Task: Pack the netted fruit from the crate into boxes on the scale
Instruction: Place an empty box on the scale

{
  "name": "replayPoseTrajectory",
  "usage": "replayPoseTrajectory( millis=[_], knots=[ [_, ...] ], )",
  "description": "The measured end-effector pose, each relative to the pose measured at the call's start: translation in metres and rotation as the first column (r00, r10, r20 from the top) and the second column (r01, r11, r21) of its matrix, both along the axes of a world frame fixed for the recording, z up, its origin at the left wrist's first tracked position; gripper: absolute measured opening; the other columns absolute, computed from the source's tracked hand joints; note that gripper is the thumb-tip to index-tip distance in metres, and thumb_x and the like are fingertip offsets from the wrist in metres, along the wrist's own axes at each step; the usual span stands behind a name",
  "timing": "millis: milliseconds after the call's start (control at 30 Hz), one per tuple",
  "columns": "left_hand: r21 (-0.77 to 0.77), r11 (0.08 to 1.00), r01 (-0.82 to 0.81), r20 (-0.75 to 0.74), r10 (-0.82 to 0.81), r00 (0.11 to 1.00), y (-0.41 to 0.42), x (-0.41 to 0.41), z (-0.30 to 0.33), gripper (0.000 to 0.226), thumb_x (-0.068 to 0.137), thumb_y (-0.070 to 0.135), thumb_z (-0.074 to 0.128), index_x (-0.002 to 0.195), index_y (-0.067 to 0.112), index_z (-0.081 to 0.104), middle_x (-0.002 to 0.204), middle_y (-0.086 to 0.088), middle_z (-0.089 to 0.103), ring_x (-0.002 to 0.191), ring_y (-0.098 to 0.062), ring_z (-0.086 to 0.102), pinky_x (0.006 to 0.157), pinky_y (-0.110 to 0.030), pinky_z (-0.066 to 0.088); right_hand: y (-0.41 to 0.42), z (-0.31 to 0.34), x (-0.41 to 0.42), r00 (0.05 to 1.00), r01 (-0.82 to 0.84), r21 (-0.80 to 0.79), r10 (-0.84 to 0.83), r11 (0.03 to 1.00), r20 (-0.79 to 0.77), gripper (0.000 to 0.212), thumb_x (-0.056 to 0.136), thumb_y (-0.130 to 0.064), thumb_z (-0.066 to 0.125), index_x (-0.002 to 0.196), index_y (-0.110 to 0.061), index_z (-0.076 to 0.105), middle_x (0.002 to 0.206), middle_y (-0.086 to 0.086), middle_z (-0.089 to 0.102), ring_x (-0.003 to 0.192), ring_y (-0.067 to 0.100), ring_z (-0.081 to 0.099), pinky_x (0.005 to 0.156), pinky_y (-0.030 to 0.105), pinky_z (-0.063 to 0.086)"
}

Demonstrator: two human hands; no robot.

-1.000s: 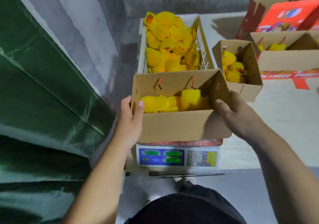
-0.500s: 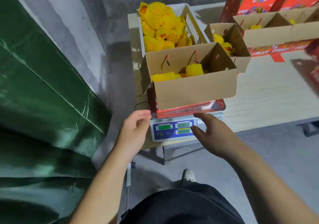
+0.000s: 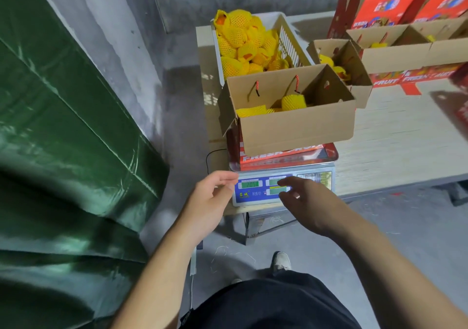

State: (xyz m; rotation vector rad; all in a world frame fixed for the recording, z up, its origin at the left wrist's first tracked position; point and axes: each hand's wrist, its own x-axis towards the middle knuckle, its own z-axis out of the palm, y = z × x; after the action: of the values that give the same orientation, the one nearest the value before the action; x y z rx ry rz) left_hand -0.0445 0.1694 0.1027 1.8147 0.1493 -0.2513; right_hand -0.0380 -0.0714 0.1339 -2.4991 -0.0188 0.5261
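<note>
Scale [image 3: 283, 187]: it sits at the near left corner of the table [image 3: 395, 136], display panel facing the person, green readouts lit; the digits are too blurred to read.
Box on the scale [image 3: 296, 128]: an open brown cardboard box with its flaps up stands on the scale's metal tray, a red printed band along its base. Two red cord handle ends hang inside its far wall.
Fruit in the box [image 3: 293, 102]: a few pieces in yellow foam netting lie on the bottom, one standing taller toward the right, the others low at the left.
Crate [image 3: 286, 37]: a white slatted plastic crate stands just behind the box, at the far left of the table.
Netted fruit in the crate [image 3: 240, 42]: heaped above the rim on the left side, orange skin showing through some nets.
Small box [image 3: 354, 70]: an open carton just right of the crate, holding more netted fruit.
Far boxes [image 3: 405, 52]: open cartons with red printed lids at the far right of the table.
Left hand [image 3: 210, 199]: empty, fingers loosely curled and slightly apart, hanging near the left edge of the scale's display.
Right hand [image 3: 309, 202]: empty, palm down, fingers spread apart in front of the display, covering part of it; whether it touches the panel I cannot tell.
Green tarp [image 3: 63, 151]: fills the left side of the scene.
</note>
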Motion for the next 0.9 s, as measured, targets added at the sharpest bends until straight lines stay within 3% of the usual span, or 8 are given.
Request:
replayPoseTrajectory(
  millis=[133, 267, 367, 500, 600, 767, 833, 900],
  knots=[
    [-0.055, 0.998, 0.021, 0.097, -0.016, 0.995, -0.006, 0.007, 0.008, 0.021, 0.099, 0.039, 0.058, 0.111, 0.053, 0.069, 0.116, 0.025, 0.073, 0.115, -0.003, 0.068, 0.074, -0.010, 0.054, -0.002, 0.009, 0.010, 0.996, 0.019, 0.049, -0.024, 0.999, 0.090, 0.037, 0.104, -0.035, 0.052, 0.140, -0.033, 0.057, 0.123, -0.007, 0.071, 0.107, 0.014, 0.068, 0.091, 0.033, 0.053],
    [-0.146, 0.987, 0.074, 0.217, -0.041, 0.975, -0.016, 0.021, 0.023, 0.023, 0.098, 0.042, 0.058, 0.117, 0.043, 0.071, 0.118, 0.015, 0.075, 0.112, -0.008, 0.071, 0.076, -0.014, 0.057, -0.004, 0.023, 0.026, 0.945, -0.087, 0.105, 0.049, 0.991, 0.323, 0.037, 0.104, -0.030, 0.056, 0.141, -0.032, 0.057, 0.134, -0.013, 0.066, 0.117, 0.009, 0.062, 0.095, 0.030, 0.053],
    [-0.117, 0.985, 0.125, 0.298, -0.085, 0.951, -0.030, 0.049, 0.046, 0.028, 0.103, 0.024, 0.055, 0.115, 0.042, 0.073, 0.117, 0.015, 0.075, 0.110, -0.006, 0.071, 0.082, -0.013, 0.055, -0.007, 0.034, 0.059, 0.889, -0.143, 0.118, 0.075, 0.983, 0.452, 0.039, 0.103, -0.028, 0.058, 0.141, -0.032, 0.055, 0.140, -0.010, 0.061, 0.122, 0.009, 0.056, 0.095, 0.027, 0.047],
    [-0.012, 0.994, 0.107, 0.417, -0.092, 0.904, -0.054, 0.116, 0.076, 0.031, 0.104, 0.012, 0.057, 0.114, 0.037, 0.073, 0.112, 0.016, 0.076, 0.108, -0.006, 0.069, 0.093, -0.018, 0.053, -0.009, 0.048, 0.123, 0.831, -0.191, 0.098, 0.109, 0.977, 0.545, 0.039, 0.099, -0.017, 0.062, 0.137, -0.020, 0.061, 0.133, 0.001, 0.064, 0.122, 0.023, 0.058, 0.100, 0.037, 0.047],
    [0.085, 0.996, 0.040, 0.422, -0.073, 0.904, -0.070, 0.175, 0.090, 0.026, 0.105, 0.008, 0.057, 0.118, 0.023, 0.075, 0.113, 0.013, 0.075, 0.105, 0.000, 0.068, 0.089, -0.012, 0.051, -0.017, 0.059, 0.176, 0.821, -0.235, 0.091, 0.148, 0.968, 0.551, 0.039, 0.098, -0.017, 0.062, 0.136, -0.019, 0.062, 0.133, 0.003, 0.066, 0.123, 0.025, 0.058, 0.100, 0.038, 0.047],
    [0.246, 0.967, 0.062, 0.328, -0.143, 0.934, -0.073, 0.281, 0.091, 0.024, 0.107, 0.017, 0.056, 0.119, 0.030, 0.073, 0.115, 0.019, 0.072, 0.106, 0.007, 0.065, 0.081, -0.004, 0.046, -0.047, 0.067, 0.285, 0.823, -0.253, 0.068, 0.178, 0.965, 0.540, 0.038, 0.100, -0.019, 0.059, 0.138, -0.018, 0.062, 0.134, 0.005, 0.066, 0.124, 0.024, 0.058, 0.099, 0.030, 0.045],
    [0.296, 0.952, 0.081, 0.261, -0.162, 0.952, -0.068, 0.326, 0.083, 0.025, 0.107, 0.013, 0.055, 0.122, 0.024, 0.071, 0.117, 0.012, 0.072, 0.108, 0.003, 0.066, 0.082, -0.006, 0.047, -0.061, 0.065, 0.340, 0.849, -0.241, 0.027, 0.197, 0.970, 0.491, 0.038, 0.102, -0.023, 0.058, 0.140, -0.019, 0.060, 0.136, 0.003, 0.066, 0.123, 0.022, 0.060, 0.091, 0.025, 0.041],
    [0.411, 0.906, 0.105, 0.170, -0.189, 0.967, -0.060, 0.368, 0.068, 0.028, 0.108, 0.010, 0.051, 0.129, 0.015, 0.069, 0.126, 0.002, 0.071, 0.116, -0.008, 0.066, 0.087, -0.010, 0.050, -0.071, 0.056, 0.399, 0.891, -0.265, -0.088, 0.279, 0.960, 0.359, 0.042, 0.103, -0.028, 0.057, 0.144, -0.020, 0.056, 0.139, 0.006, 0.065, 0.123, 0.028, 0.061, 0.091, 0.030, 0.045]
  ],
)
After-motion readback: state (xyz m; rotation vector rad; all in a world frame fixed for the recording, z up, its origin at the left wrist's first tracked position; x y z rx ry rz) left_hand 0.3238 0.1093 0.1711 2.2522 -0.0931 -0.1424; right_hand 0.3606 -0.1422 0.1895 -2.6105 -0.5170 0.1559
